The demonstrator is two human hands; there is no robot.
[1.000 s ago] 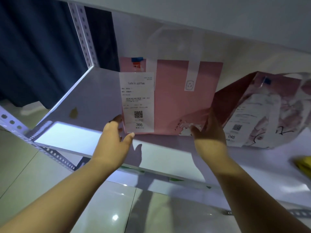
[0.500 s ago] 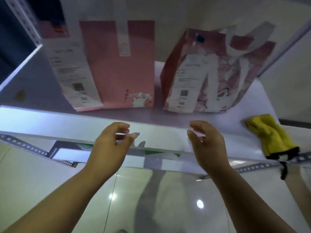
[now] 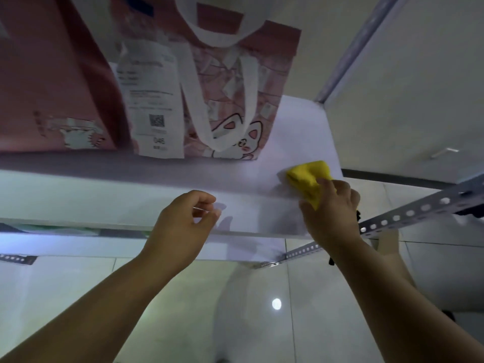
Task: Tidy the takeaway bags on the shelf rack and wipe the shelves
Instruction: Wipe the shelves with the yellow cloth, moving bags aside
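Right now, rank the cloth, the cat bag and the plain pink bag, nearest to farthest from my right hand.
1. Cloth: gripped in the right hand.
2. Cat bag: left of it, farther back on the shelf.
3. Plain pink bag: far left of the shelf.

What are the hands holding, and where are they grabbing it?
The right hand grips the yellow cloth by its near end; the left hand holds nothing.

We see glossy pale floor tiles [image 3: 262, 336] near us w/ a round light reflection [image 3: 276, 303]; pale wall [image 3: 419, 87] far right, small white fitting [image 3: 445, 152] on it.
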